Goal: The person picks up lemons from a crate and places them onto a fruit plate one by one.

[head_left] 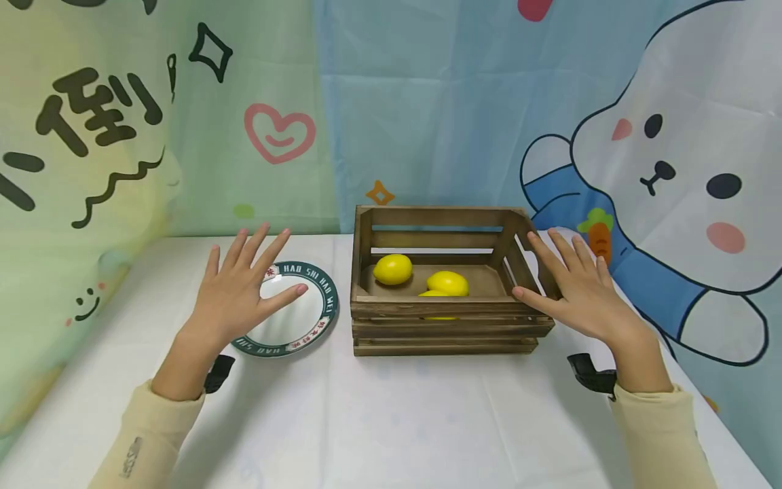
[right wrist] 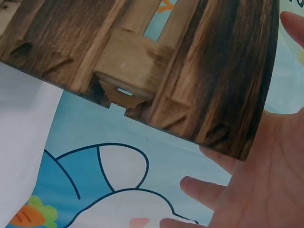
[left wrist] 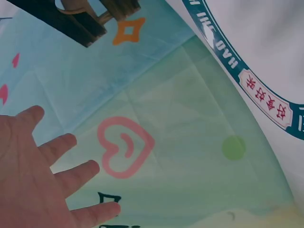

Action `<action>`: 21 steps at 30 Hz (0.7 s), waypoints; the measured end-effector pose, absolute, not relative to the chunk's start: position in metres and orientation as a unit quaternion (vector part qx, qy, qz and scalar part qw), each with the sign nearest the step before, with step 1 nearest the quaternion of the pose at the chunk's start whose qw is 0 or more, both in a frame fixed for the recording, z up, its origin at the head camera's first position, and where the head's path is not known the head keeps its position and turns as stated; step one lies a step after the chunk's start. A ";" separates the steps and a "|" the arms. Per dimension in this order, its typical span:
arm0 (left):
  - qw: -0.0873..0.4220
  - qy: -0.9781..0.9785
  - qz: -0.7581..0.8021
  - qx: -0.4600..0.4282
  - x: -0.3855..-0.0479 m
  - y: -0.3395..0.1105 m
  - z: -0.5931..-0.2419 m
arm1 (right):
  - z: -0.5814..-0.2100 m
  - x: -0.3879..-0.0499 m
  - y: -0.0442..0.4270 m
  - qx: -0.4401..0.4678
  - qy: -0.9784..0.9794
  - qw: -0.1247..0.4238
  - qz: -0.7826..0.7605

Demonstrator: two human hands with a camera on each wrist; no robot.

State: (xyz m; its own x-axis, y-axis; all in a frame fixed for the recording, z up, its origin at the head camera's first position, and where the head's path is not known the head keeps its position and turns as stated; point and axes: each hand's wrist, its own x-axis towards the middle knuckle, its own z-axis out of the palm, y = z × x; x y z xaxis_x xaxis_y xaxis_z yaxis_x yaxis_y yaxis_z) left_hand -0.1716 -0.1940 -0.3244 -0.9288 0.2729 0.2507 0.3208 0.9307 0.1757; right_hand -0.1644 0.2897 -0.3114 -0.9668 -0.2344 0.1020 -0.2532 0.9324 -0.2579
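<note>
A slatted wooden crate (head_left: 452, 329) stands upright on the table with several yellow lemons (head_left: 393, 269) inside, partly hidden by its front slats. To its left lies a white plate with a green patterned rim (head_left: 330, 299). My left hand (head_left: 235, 299), fingers spread, is over the plate's left side and holds nothing; the left wrist view shows the hand (left wrist: 52, 175) with the plate's rim (left wrist: 228, 57) across from it. My right hand (head_left: 580, 295) is spread at the crate's right end; in the right wrist view the crate (right wrist: 223, 71) overlaps the hand (right wrist: 266, 185), and touching cannot be told.
A white cloth (head_left: 391, 421) covers the table. Behind it hangs a printed backdrop (head_left: 391, 115) with a heart, dark characters and a white cartoon animal, which also runs down along both sides of the table.
</note>
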 end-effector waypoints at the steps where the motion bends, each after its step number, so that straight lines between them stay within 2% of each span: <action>1: 0.116 -0.975 -0.107 -0.155 -0.172 -0.193 -0.324 | -0.312 -0.164 0.290 0.127 -0.982 0.035 0.136; 5: 0.132 -0.972 -0.107 -0.165 -0.174 -0.189 -0.323 | -0.312 -0.163 0.293 0.130 -0.979 0.027 0.152; 11: 0.149 -0.966 -0.119 -0.175 -0.175 -0.184 -0.324 | -0.314 -0.162 0.296 0.137 -0.961 -0.014 0.240; 21: 0.192 -0.940 -0.170 -0.223 -0.180 -0.176 -0.325 | -0.326 -0.159 0.299 0.155 -0.943 -0.002 0.295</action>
